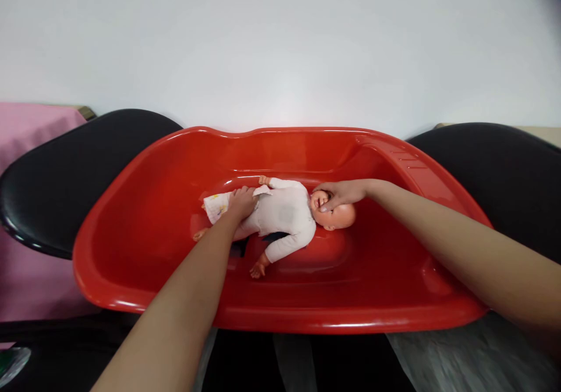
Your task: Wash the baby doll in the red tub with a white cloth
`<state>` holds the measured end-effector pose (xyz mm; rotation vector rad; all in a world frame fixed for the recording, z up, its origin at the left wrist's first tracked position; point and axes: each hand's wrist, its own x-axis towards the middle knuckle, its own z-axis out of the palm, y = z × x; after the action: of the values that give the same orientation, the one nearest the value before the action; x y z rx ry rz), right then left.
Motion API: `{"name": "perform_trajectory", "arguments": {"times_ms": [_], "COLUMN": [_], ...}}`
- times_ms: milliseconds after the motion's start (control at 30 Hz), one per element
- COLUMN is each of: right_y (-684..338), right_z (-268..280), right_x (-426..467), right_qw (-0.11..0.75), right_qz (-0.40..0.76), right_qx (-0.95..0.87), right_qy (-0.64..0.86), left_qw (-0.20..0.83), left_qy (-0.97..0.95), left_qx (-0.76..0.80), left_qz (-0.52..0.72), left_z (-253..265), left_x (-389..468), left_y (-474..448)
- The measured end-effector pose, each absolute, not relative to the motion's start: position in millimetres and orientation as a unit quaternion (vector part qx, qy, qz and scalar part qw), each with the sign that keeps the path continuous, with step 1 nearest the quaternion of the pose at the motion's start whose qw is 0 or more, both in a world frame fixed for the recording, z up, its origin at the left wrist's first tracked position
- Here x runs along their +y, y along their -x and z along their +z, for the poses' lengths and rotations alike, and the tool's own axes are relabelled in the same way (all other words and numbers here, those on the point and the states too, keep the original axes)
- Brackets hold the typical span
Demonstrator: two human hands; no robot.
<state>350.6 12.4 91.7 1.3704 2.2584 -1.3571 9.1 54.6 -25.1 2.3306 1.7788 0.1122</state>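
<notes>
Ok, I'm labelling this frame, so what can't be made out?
Head view:
Underside of the doll: hidden by its body.
Part of its face: behind the right hand.
Whatever lies under the left hand: hidden by it.
Dark thing: partly hidden by the doll.
Green thing: cut off by the left edge.

From where I stand, I can't read any text, label, brand, number or sign. On the doll (287,205), the patterned cloth (214,207) by the legs carries small coloured print, too small for me to tell whether any of it is lettering. The white top (280,199) shows a faint grey square (286,212) on its front, with nothing I can make out in it.
</notes>
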Motion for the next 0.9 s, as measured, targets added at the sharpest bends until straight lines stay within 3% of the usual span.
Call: {"name": "perform_trajectory", "arguments": {"times_ms": [267,567,733,900], "right_y": [-350,-349,-347,-350], "right_z": [94,91,91,87], "right_x": [12,15,14,17], "right_qw": [0.087,0.085,0.08,0.083], "right_qz": [-0.467,-0.47,-0.474,-0.441], "right_qx": [0.748,0.752,0.756,0.768], "right_qy": [-0.463,-0.455,-0.444,-0.457], "left_qw": [0.008,0.135,0.18,0.219], "left_qy": [-0.758,-0.659,-0.733,-0.862], "left_qx": [0.649,0.717,0.59,0.389], "left_qz": [0.066,0.182,0.287,0.239], "left_z": [-33,-15,13,36], "left_x": [53,67,55,22], "left_y": [26,16,-31,-85]}}
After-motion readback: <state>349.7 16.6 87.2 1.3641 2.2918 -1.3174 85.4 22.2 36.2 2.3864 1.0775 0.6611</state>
